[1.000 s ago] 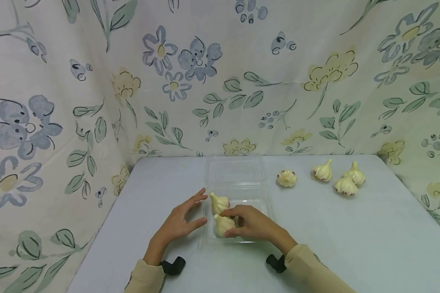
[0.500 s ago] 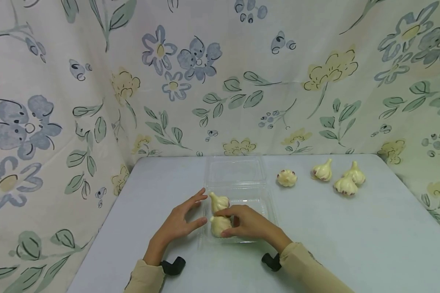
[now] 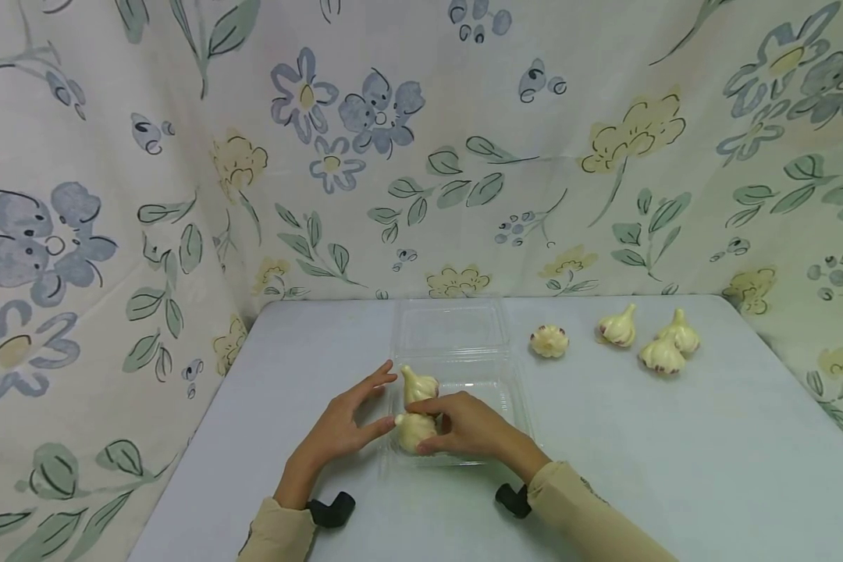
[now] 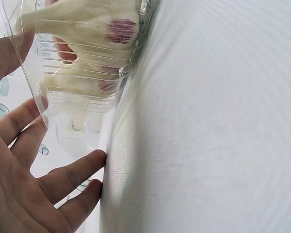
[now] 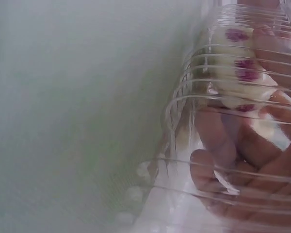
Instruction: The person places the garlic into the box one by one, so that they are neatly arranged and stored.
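Note:
In the head view my right hand [image 3: 474, 425] reaches into an open clear plastic clamshell box [image 3: 488, 394] and grips a pale garlic bulb [image 3: 413, 432] between thumb and fingers. This bulb lies at the near left of the box, its stem toward the left wall. Just behind it sits another garlic bulb [image 3: 420, 384]. My left hand [image 3: 344, 421] rests beside the box, fingers spread and straight. Seen from the left wrist, the fingertips [image 4: 39, 104] touch the box wall, and purple-marked garlic shows through the ribbed plastic. Through the wall in the right wrist view, curled fingers [image 5: 218, 136] show beside the bulb.
The box lid [image 3: 451, 328] lies folded back toward the curtain. A single garlic bulb [image 3: 549, 342] stands right of the lid, and a cluster of garlic bulbs [image 3: 663, 356] lies farther right. A floral curtain [image 3: 421, 156] hangs behind the white table [image 3: 639, 453].
My right hand has slid the near garlic bulb leftward inside the box, close to the left wall. The left hand has stayed in place.

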The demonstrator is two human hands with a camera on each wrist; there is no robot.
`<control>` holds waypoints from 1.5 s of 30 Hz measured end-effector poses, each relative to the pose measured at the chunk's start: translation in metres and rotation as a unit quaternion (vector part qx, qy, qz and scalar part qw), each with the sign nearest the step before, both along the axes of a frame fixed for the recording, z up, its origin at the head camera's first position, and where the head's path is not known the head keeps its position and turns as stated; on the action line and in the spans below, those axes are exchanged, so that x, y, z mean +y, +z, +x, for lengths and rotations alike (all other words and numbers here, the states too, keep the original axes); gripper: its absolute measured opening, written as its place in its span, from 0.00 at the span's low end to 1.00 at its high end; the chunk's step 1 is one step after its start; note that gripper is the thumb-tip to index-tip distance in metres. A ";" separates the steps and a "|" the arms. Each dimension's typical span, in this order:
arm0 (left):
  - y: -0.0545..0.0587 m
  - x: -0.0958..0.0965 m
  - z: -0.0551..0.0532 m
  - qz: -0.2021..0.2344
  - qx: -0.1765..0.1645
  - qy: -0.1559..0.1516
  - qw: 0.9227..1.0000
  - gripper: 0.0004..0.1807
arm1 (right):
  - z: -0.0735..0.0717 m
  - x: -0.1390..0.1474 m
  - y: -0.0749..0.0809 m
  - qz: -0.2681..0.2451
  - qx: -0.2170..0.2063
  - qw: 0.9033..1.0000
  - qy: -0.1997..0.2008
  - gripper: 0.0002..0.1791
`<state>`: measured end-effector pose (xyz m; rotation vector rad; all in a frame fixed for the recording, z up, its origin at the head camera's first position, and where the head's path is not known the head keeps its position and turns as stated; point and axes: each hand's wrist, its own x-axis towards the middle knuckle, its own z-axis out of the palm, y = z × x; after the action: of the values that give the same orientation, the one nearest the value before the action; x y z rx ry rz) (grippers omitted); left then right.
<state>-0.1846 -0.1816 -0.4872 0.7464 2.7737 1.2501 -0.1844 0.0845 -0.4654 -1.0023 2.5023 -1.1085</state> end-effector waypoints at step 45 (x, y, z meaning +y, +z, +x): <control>-0.003 -0.002 -0.001 0.007 0.007 -0.009 1.000 0.37 | 0.000 0.055 0.015 -0.058 0.085 0.993 -0.065 0.27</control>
<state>-0.1860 -0.1832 -0.4898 0.7829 2.7651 1.2661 -0.1845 0.1395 -0.4509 -1.0161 2.6980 -1.2695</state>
